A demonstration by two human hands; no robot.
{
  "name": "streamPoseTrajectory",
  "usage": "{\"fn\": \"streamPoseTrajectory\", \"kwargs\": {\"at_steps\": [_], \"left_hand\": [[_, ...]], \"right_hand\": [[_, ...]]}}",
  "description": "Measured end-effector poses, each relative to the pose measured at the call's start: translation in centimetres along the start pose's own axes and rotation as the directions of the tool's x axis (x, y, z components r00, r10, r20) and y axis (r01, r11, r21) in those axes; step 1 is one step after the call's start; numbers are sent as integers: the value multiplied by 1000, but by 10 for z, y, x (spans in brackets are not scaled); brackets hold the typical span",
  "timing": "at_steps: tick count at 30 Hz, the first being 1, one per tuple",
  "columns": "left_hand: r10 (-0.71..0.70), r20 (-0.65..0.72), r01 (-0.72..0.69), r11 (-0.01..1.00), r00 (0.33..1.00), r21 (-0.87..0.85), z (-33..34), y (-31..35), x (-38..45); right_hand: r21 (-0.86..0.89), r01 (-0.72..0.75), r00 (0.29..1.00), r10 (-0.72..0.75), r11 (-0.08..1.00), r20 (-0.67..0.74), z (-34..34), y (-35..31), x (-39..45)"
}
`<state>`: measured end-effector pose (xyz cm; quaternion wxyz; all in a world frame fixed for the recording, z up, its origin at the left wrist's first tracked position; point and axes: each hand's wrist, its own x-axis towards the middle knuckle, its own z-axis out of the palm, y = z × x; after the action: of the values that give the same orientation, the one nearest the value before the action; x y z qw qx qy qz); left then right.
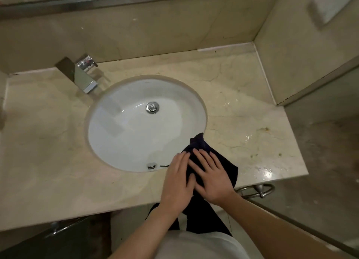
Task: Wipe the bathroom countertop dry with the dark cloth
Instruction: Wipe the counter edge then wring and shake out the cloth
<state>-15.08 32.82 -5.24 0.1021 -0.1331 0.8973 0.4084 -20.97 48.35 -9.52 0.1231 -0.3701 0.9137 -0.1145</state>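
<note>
Standing right by the vanity here. One dark cloth (202,148) is spread on the marble countertop (48,142), at the front edge just right of the sink (136,126), with one corner poking over the basin rim. Two hands are on it, side by side. The left hand (177,179) lies flat with its fingers straight, pressing down on the cloth's left part, fingertips reaching toward the basin edge. The right hand (211,175) is also flat, fingers spread and straight, pressing on the middle of the cloth. Neither one is gripping anything, just palms down.

Counting the rest: one oval white sink, one chrome drain plug (152,107) in its bottom, one small chrome overflow fitting (152,165) on the near wall of the basin. One chrome faucet (85,78) sits at the back left. A few shiny wet patches (265,171) show on the counter to the right of the cloth. One metal towel ring (256,189) hangs under the front edge on the right.
</note>
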Motion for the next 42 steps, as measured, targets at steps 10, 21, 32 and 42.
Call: {"fn": "streamPoseTrajectory", "kwargs": {"at_steps": [10, 21, 32, 42], "left_hand": [[-62, -110, 70, 994, 992, 78, -23, -44, -11], [-26, 2, 26, 997, 1000, 74, 13, 24, 40], [-185, -28, 187, 974, 982, 131, 29, 53, 42], [-241, 21, 237, 962, 970, 135, 31, 54, 50]], "right_hand": [[21, -257, 966, 257, 966, -31, 7, -41, 21], [54, -297, 945, 301, 953, -126, -25, 86, 7], [82, -521, 843, 527, 850, -103, -76, 234, -29], [28, -520, 844, 519, 853, -136, -28, 121, -61]]}}
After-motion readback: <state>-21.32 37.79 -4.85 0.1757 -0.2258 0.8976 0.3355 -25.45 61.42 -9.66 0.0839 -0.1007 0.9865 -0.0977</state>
